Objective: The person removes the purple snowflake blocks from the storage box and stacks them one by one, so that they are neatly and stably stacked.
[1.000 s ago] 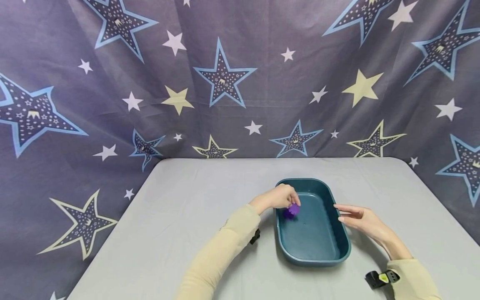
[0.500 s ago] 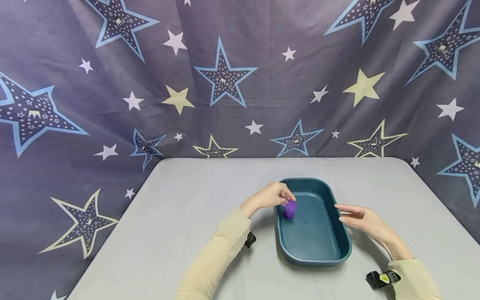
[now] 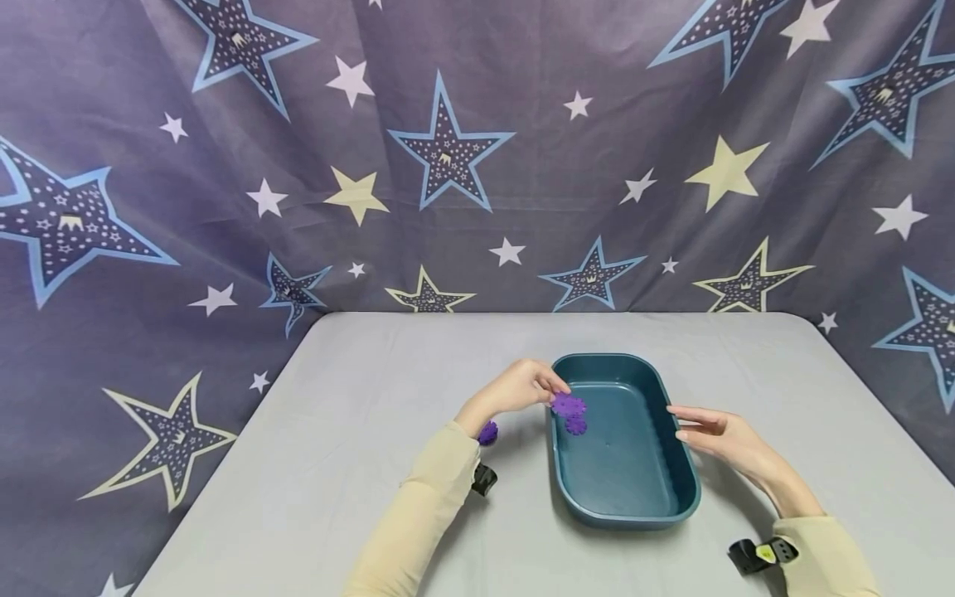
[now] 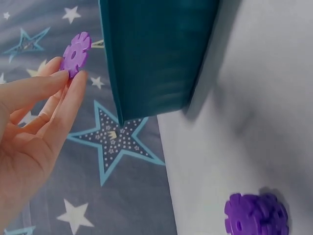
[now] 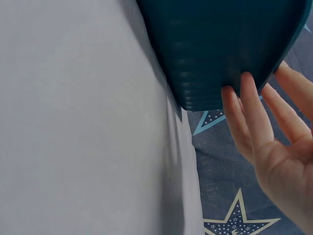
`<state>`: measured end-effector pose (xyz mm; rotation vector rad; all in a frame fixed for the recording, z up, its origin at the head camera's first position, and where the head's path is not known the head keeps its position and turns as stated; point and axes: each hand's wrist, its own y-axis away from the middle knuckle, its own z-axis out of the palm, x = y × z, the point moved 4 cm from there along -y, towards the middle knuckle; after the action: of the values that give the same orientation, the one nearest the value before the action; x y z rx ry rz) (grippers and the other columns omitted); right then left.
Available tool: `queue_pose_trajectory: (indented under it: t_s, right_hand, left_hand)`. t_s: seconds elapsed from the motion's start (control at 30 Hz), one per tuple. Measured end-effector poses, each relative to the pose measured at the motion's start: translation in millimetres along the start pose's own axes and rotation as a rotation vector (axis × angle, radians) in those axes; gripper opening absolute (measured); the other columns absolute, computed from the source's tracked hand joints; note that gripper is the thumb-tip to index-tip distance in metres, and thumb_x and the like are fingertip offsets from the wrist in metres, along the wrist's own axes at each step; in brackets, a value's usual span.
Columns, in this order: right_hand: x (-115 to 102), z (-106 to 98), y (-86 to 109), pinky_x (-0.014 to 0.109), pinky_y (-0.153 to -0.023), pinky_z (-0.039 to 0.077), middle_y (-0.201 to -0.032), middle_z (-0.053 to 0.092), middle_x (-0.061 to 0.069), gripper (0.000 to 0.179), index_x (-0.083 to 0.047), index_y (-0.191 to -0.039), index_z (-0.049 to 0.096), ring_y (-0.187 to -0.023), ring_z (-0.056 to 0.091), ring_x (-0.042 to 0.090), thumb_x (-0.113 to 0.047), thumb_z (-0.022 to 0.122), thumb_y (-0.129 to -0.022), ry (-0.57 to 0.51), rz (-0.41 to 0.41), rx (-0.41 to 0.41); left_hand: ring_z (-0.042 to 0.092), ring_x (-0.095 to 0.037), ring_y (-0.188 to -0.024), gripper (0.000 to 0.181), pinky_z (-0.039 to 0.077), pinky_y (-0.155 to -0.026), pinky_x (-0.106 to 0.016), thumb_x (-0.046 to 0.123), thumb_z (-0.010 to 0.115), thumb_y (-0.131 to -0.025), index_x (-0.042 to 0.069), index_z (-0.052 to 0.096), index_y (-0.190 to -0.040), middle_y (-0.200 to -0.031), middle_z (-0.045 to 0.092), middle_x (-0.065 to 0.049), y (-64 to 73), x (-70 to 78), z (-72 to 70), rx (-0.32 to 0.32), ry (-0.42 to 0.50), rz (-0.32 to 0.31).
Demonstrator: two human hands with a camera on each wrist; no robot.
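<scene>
My left hand (image 3: 518, 386) pinches a purple notched plastic disc (image 4: 77, 54), shaped like a flower with a hole in its middle, between thumb and fingertips. In the head view this hand is over the left rim of a dark teal bin (image 3: 622, 524). Just below the fingertips, another purple disc (image 3: 576, 426) shows inside the bin near its left wall. On the opposite side, my right hand (image 3: 724, 439) rests its straight fingertips against the bin's right wall. The right wrist view shows its fingers (image 5: 257, 112) spread along the outside of that wall.
A small heap of purple discs (image 4: 257, 215) lies on the light grey tabletop (image 3: 403, 373) left of the bin, partly hidden behind the left wrist in the head view. A dark curtain (image 3: 477, 249) printed with stars hangs behind the table.
My left hand has drawn back left from over the bin to its rim, with purple still at its fingertips. The heap on the table has come partly into view. My right hand stays put.
</scene>
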<state>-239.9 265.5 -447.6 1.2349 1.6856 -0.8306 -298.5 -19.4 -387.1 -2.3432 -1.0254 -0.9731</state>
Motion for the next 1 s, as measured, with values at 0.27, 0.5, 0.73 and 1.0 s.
queue_pose_trajectory:
  t_s: [0.27, 0.5, 0.73, 1.0]
  right_hand:
    - [1.4, -0.4, -0.3, 0.014, -0.076, 0.043, -0.112, 0.057, -0.013, 0.049, 0.003, -0.123, 0.049, -0.095, 0.053, -0.005, -0.022, 0.062, -0.083, 0.008, -0.009, 0.005]
    - [0.4, 0.2, -0.4, 0.013, -0.077, 0.042, -0.114, 0.058, -0.005, 0.049, 0.002, -0.123, 0.049, -0.095, 0.052, -0.006, -0.023, 0.062, -0.083, 0.027, 0.005, 0.007]
    - [0.1, 0.1, -1.9, 0.013, -0.077, 0.043, -0.114, 0.058, -0.005, 0.049, 0.002, -0.123, 0.049, -0.095, 0.053, -0.005, -0.023, 0.062, -0.083, 0.021, 0.001, 0.003]
    - [-0.8, 0.2, -0.3, 0.014, -0.077, 0.043, -0.113, 0.057, -0.008, 0.05, 0.003, -0.123, 0.049, -0.095, 0.053, -0.005, -0.023, 0.062, -0.083, 0.006, 0.001, 0.0]
  left_hand:
    - [0.059, -0.009, -0.074, 0.025, 0.046, -0.066, -0.017, -0.008, 0.056, -0.075, 0.002, 0.068, -0.093, -0.091, 0.066, -0.008, 16.2, -7.5, -9.3, 0.023, -0.001, -0.017]
    - [0.061, -0.013, -0.076, 0.024, 0.047, -0.068, -0.017, -0.01, 0.056, -0.074, -0.001, 0.068, -0.092, -0.089, 0.066, -0.011, 28.4, -17.7, -17.5, 0.017, 0.021, -0.012]
    - [0.06, -0.013, -0.078, 0.022, 0.046, -0.069, -0.018, -0.009, 0.056, -0.074, -0.001, 0.068, -0.091, -0.089, 0.066, -0.011, 40.0, -24.8, -24.7, 0.019, -0.005, -0.044]
    - [0.061, -0.015, -0.074, 0.024, 0.049, -0.067, -0.024, -0.012, 0.052, -0.073, -0.005, 0.067, -0.091, -0.088, 0.066, -0.014, 51.4, -34.4, -30.3, 0.019, 0.026, -0.069]
